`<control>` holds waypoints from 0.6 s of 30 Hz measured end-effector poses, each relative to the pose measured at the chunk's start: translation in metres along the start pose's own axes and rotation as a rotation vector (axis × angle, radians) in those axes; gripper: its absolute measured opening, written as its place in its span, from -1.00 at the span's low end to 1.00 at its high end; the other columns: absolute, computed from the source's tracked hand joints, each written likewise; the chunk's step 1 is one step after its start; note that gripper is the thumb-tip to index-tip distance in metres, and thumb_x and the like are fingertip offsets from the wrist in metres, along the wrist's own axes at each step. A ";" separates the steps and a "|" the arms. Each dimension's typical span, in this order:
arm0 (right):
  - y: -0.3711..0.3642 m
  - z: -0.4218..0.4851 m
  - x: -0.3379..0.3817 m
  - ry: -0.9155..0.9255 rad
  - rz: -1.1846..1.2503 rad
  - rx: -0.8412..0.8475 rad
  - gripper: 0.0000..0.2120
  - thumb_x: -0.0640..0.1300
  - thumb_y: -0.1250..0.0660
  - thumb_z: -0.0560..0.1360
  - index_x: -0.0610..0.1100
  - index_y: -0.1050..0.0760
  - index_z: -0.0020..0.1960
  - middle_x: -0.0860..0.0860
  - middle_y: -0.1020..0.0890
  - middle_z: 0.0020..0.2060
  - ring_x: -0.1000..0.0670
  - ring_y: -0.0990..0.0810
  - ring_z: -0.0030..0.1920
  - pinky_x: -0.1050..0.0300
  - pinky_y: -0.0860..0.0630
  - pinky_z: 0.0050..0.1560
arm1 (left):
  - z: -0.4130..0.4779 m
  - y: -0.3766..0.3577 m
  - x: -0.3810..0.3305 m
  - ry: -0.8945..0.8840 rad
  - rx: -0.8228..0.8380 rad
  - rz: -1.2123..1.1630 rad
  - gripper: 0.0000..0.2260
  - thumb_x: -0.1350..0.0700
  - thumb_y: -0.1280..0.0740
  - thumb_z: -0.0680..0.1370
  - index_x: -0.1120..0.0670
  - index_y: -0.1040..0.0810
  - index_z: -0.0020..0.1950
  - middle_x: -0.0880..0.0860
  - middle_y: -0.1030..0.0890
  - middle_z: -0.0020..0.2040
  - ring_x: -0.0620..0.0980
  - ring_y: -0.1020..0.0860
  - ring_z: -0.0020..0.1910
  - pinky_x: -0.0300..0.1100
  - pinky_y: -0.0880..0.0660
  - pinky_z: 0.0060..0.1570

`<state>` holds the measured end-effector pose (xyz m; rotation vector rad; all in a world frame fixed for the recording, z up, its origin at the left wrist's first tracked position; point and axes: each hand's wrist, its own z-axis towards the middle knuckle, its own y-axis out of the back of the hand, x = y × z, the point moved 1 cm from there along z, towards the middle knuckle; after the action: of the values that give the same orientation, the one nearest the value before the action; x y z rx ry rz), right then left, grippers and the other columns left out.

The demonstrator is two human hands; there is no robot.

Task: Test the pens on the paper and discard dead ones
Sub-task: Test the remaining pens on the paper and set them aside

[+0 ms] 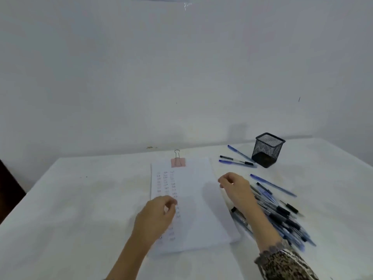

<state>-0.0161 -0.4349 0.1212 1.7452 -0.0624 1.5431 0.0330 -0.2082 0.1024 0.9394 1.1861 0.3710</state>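
As far as my feed from the head camera lets me judge, the left hand (156, 214) hovers over the lower left part of the paper (193, 201), its fingers curled and thumb and forefinger drawn close together. The blur keeps me from telling whether they pinch anything. The right hand (235, 186) hangs over the paper's right edge with its fingers loosely bent, and I see nothing held in it. Its forearm runs back across the near end of the pile of pens (284, 218) to a patterned sleeve (282, 263).

The sheet lies lengthwise in the middle of the white table (80, 199), with columns of small faint marks down its left half. A pink binder clip (178, 162) grips its far edge.

The pile, a heap of blue and black pens, lies just right of the paper. One blue pen (272, 185) lies alone at its far side.

Farther back on the right stands a black mesh pen holder (268, 150). Three more pens (238, 159) lie on the table just left of it, their ends near its base.
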 end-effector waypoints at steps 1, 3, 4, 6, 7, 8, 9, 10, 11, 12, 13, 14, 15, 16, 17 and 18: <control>0.004 0.011 -0.003 -0.029 -0.089 0.045 -0.85 -0.14 -0.22 0.53 -0.14 -0.54 -0.13 -0.03 -0.61 -0.20 0.07 -0.45 -0.33 0.22 -0.37 -0.32 | 0.003 -0.007 0.005 -0.021 -0.051 0.033 -0.83 0.05 -0.21 0.56 -0.12 -0.53 0.09 -0.23 -0.53 -0.01 -0.21 -0.53 -0.06 -0.32 -0.44 -0.10; 0.012 0.038 -0.007 -0.045 -0.243 0.069 -0.85 -0.17 -0.20 0.53 -0.16 -0.54 -0.11 -0.05 -0.59 -0.18 0.02 -0.50 -0.26 0.20 -0.40 -0.26 | 0.009 -0.019 0.016 -0.061 -0.173 0.111 -0.78 0.13 -0.24 0.53 -0.01 -0.54 0.16 -0.10 -0.53 0.12 -0.07 -0.48 0.11 -0.20 -0.41 0.07; 0.015 0.054 -0.010 -0.034 -0.326 0.059 -0.84 -0.19 -0.18 0.54 -0.18 -0.54 -0.05 -0.07 -0.58 -0.13 -0.03 -0.55 -0.13 0.18 -0.42 -0.17 | 0.013 -0.022 0.022 -0.057 -0.214 0.136 -0.75 0.17 -0.26 0.52 0.03 -0.54 0.18 -0.05 -0.53 0.15 -0.01 -0.47 0.16 -0.12 -0.41 0.12; 0.017 0.085 -0.021 -0.009 -0.484 0.045 -0.74 -0.25 -0.13 0.55 -0.20 -0.50 0.17 -0.14 -0.55 0.10 -0.13 -0.50 0.17 0.09 -0.43 0.11 | 0.016 -0.028 0.033 -0.031 -0.266 0.145 -0.72 0.22 -0.28 0.49 0.10 -0.55 0.20 0.04 -0.54 0.18 0.07 -0.48 0.20 0.00 -0.44 0.17; 0.016 0.100 -0.029 0.015 -0.588 0.048 -0.68 -0.27 -0.10 0.56 -0.20 -0.43 0.28 -0.14 -0.49 0.22 -0.15 -0.45 0.25 0.05 -0.40 0.21 | 0.016 -0.030 0.037 -0.016 -0.281 0.143 -0.71 0.22 -0.27 0.49 0.12 -0.54 0.21 0.08 -0.54 0.20 0.09 -0.48 0.21 0.04 -0.44 0.20; 0.015 0.112 -0.036 0.038 -0.698 0.062 -0.64 -0.27 -0.08 0.56 -0.20 -0.37 0.34 -0.14 -0.44 0.28 -0.15 -0.41 0.29 0.03 -0.39 0.25 | 0.016 -0.032 0.038 -0.002 -0.295 0.149 -0.70 0.19 -0.23 0.50 0.14 -0.54 0.22 0.11 -0.54 0.22 0.10 -0.48 0.23 0.05 -0.43 0.23; 0.014 0.123 -0.042 0.063 -0.793 0.077 -0.62 -0.27 -0.07 0.56 -0.20 -0.34 0.36 -0.13 -0.41 0.30 -0.15 -0.40 0.29 0.02 -0.39 0.26 | 0.015 -0.032 0.039 0.012 -0.306 0.164 -0.67 0.15 -0.17 0.51 0.15 -0.53 0.23 0.12 -0.54 0.23 0.10 -0.49 0.23 0.04 -0.42 0.24; 0.012 0.132 -0.046 0.084 -0.881 0.092 -0.63 -0.26 -0.06 0.57 -0.19 -0.32 0.36 -0.11 -0.41 0.31 -0.13 -0.39 0.29 0.03 -0.40 0.25 | 0.015 -0.033 0.040 0.020 -0.313 0.188 -0.63 0.10 -0.11 0.51 0.16 -0.54 0.23 0.12 -0.55 0.22 0.09 -0.51 0.21 0.03 -0.42 0.23; 0.009 0.139 -0.051 0.110 -0.940 0.088 -0.64 -0.25 -0.06 0.57 -0.19 -0.33 0.35 -0.10 -0.41 0.30 -0.12 -0.40 0.29 0.04 -0.42 0.24 | 0.016 -0.033 0.040 0.028 -0.314 0.209 -0.58 0.06 -0.05 0.49 0.16 -0.55 0.21 0.11 -0.57 0.19 0.08 -0.53 0.18 0.03 -0.44 0.21; 0.008 0.141 -0.051 0.118 -0.964 0.074 -0.67 -0.22 -0.07 0.58 -0.18 -0.33 0.33 -0.10 -0.42 0.28 -0.12 -0.41 0.27 0.04 -0.42 0.21 | 0.016 -0.034 0.041 0.032 -0.315 0.220 -0.53 0.03 0.00 0.48 0.16 -0.56 0.19 0.12 -0.58 0.17 0.09 -0.55 0.16 0.04 -0.45 0.18; 0.007 0.143 -0.052 0.127 -0.992 0.058 -0.69 -0.18 -0.08 0.59 -0.17 -0.35 0.31 -0.11 -0.42 0.25 -0.13 -0.41 0.27 0.02 -0.41 0.20 | 0.017 -0.034 0.042 0.039 -0.314 0.220 -0.49 0.01 0.04 0.46 0.16 -0.56 0.19 0.12 -0.58 0.18 0.09 -0.55 0.16 0.04 -0.45 0.18; 0.006 0.144 -0.052 0.146 -1.031 0.045 -0.71 -0.14 -0.09 0.59 -0.15 -0.36 0.29 -0.10 -0.43 0.23 -0.13 -0.41 0.26 0.02 -0.41 0.19 | 0.018 -0.035 0.043 0.047 -0.312 0.219 -0.47 0.00 0.06 0.45 0.17 -0.56 0.20 0.12 -0.57 0.19 0.09 -0.54 0.16 0.04 -0.45 0.19; 0.004 0.146 -0.055 0.172 -1.083 0.042 -0.72 -0.10 -0.10 0.60 -0.14 -0.37 0.27 -0.09 -0.45 0.22 -0.13 -0.41 0.25 0.02 -0.41 0.19 | 0.018 -0.036 0.044 0.054 -0.301 0.221 -0.46 0.00 0.06 0.45 0.17 -0.55 0.21 0.12 -0.56 0.20 0.09 -0.54 0.17 0.04 -0.44 0.21; 0.003 0.146 -0.056 0.182 -1.123 0.051 -0.72 -0.06 -0.11 0.60 -0.13 -0.38 0.25 -0.08 -0.46 0.20 -0.11 -0.43 0.24 0.03 -0.42 0.18 | 0.018 -0.036 0.045 0.054 -0.300 0.226 -0.47 0.00 0.06 0.45 0.17 -0.55 0.21 0.12 -0.56 0.20 0.09 -0.54 0.17 0.04 -0.44 0.21; 0.003 0.149 -0.056 0.191 -1.135 0.056 -0.73 -0.05 -0.11 0.60 -0.13 -0.39 0.23 -0.07 -0.48 0.17 -0.10 -0.45 0.21 0.05 -0.43 0.16 | 0.018 -0.037 0.046 0.052 -0.302 0.231 -0.48 0.00 0.04 0.46 0.17 -0.56 0.20 0.11 -0.57 0.19 0.08 -0.55 0.16 0.04 -0.45 0.19; 0.003 0.149 -0.054 0.195 -1.103 0.060 -0.75 -0.07 -0.11 0.61 -0.14 -0.39 0.21 -0.08 -0.50 0.14 -0.09 -0.48 0.17 0.05 -0.44 0.12 | 0.018 -0.036 0.045 0.048 -0.301 0.237 -0.50 0.02 0.02 0.46 0.17 -0.57 0.18 0.11 -0.59 0.17 0.08 -0.56 0.14 0.04 -0.46 0.17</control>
<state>0.0897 -0.5464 0.0842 1.2581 0.8981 0.8527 0.0584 -0.2058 0.0470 0.8109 1.0290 0.7447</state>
